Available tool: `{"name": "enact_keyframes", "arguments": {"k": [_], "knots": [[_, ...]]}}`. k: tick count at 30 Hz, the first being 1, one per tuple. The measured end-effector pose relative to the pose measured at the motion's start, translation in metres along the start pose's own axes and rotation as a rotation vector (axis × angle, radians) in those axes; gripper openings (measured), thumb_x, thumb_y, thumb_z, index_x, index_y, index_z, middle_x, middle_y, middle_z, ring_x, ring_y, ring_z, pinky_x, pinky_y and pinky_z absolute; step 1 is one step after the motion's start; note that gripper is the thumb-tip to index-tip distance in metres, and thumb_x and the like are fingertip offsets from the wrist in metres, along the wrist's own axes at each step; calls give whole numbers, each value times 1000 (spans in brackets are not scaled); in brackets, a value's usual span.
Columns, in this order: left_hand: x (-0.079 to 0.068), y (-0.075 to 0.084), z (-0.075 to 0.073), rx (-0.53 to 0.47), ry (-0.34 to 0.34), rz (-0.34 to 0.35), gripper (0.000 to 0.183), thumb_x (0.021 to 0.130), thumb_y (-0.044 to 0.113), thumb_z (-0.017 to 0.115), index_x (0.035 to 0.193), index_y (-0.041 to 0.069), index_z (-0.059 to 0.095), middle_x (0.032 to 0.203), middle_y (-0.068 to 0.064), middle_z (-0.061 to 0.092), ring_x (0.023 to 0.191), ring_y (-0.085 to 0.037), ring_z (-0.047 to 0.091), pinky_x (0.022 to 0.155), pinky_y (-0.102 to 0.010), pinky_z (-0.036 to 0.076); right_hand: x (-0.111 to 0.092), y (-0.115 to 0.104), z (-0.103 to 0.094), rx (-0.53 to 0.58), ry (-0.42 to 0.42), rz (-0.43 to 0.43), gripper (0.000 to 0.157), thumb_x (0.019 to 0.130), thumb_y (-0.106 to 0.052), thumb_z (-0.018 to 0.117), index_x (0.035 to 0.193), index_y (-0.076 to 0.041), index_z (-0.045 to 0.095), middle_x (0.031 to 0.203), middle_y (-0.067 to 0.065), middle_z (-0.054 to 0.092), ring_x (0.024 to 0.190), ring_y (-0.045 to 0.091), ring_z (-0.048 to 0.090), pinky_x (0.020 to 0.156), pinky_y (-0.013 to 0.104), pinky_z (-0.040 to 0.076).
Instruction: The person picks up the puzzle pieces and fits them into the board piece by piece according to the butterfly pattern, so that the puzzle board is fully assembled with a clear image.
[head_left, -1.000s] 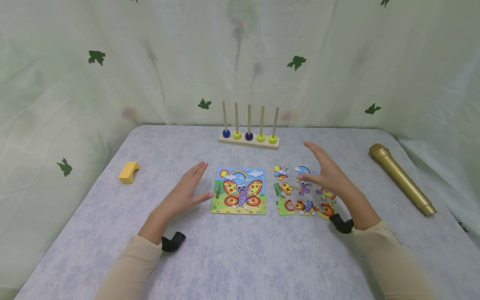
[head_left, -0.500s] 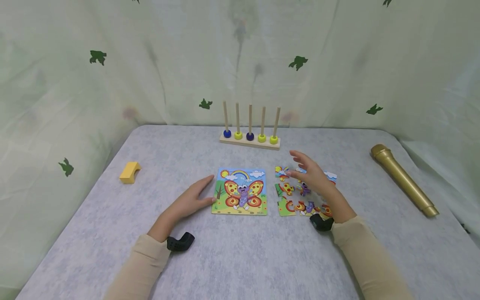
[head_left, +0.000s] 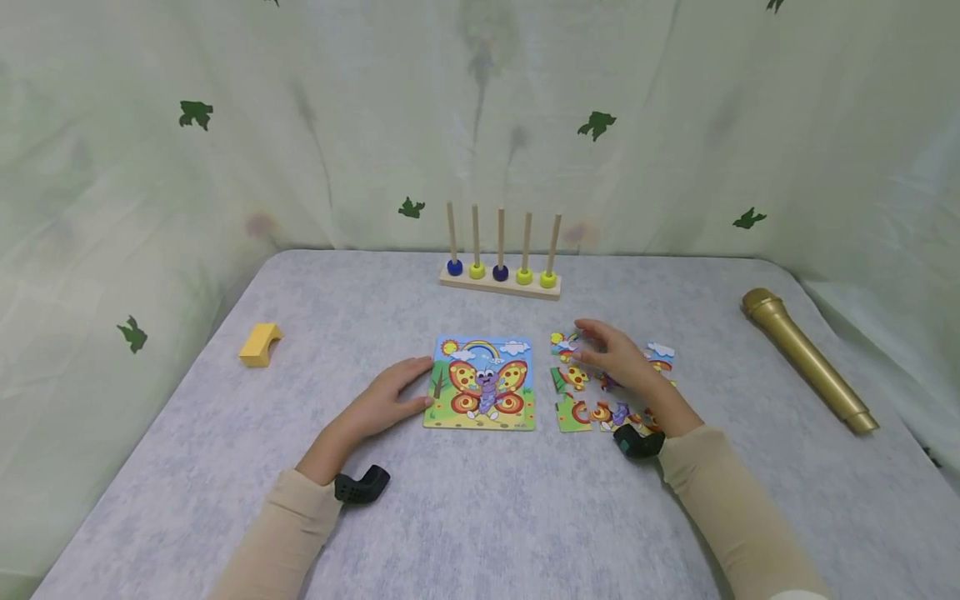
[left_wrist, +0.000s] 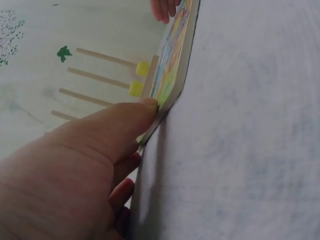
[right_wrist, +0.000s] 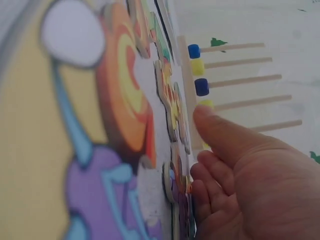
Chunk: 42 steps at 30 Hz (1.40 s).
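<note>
A square butterfly puzzle board (head_left: pixel 483 387) lies flat on the table. My left hand (head_left: pixel 386 400) touches its left edge, thumb and fingers fairly straight; the left wrist view shows the thumb (left_wrist: pixel 122 122) at the corner of the board. To the right of the board, loose butterfly puzzle pieces (head_left: pixel 573 414) are spread in rough rows. Over the upper rows is my right hand (head_left: pixel 624 367), covering some of them. Its thumb and loosely bent fingers stand apart, and nothing shows between them. In the right wrist view, pieces (right_wrist: pixel 125 95) lie close beside this hand (right_wrist: pixel 270 175).
Behind the board stands a wooden peg stand (head_left: pixel 498 284) with blue and yellow beads on upright rods. A yellow arch block (head_left: pixel 258 345) sits at the left of the table. On the right lies a gold microphone (head_left: pixel 810 360). Curtains surround the table (head_left: pixel 480 517).
My left hand has moved right, from beside the board to its edge. My right hand has come down and left over the pieces, its fingers drawing closer together.
</note>
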<state>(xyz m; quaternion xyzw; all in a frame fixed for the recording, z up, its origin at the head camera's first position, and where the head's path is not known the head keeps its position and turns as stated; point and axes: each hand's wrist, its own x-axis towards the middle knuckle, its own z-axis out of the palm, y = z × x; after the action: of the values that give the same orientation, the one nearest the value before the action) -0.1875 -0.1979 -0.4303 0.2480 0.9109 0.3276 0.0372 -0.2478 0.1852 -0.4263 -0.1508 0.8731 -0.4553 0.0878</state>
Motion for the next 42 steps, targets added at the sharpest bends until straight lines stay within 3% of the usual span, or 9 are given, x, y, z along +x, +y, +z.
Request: {"name": "enact_keyframes", "arguments": {"k": [9,19,25,29,36,42], "knots": [[1,-2,1,30,-10,2,59,86,28,60,136,5,38,139,-13,35,128,-31,27,102,-47,21,2,-2,3,-105,-35,12,55,89,-22,58,138,-12,37,141,9,33,130,28,23,102,47,20],[-2,-3,3,44,-8,-13,60,86,30,60,137,6,38,139,-13,35,128,-31,26,102,-49,21,4,-4,4,-205,-17,-34,51,87,-22,61,132,-5,45,132,16,41,123,33,34,99,48,27],[-1,-2,2,55,-1,-4,60,86,29,61,136,6,39,139,-13,36,128,-32,27,101,-49,21,3,-13,3,-198,14,-43,49,87,-20,60,131,-4,46,127,17,43,115,33,42,92,48,35],[-1,-1,2,53,-13,-10,59,86,30,60,136,6,39,139,-13,35,128,-32,26,101,-49,21,0,-32,6,-162,41,-90,47,88,-19,60,130,-6,47,125,15,44,111,32,44,89,46,38],[-1,-2,2,57,-11,-7,59,86,29,61,136,6,39,139,-13,35,128,-32,27,101,-49,21,-1,-70,31,-77,40,-259,45,86,-17,61,128,-5,50,120,11,46,109,28,44,90,45,38],[0,-3,2,49,-8,2,60,86,29,61,136,5,39,139,-13,36,128,-32,27,101,-49,21,9,-80,63,-64,-47,-296,45,86,-17,62,128,-6,50,117,8,45,109,26,45,88,44,40]]}}
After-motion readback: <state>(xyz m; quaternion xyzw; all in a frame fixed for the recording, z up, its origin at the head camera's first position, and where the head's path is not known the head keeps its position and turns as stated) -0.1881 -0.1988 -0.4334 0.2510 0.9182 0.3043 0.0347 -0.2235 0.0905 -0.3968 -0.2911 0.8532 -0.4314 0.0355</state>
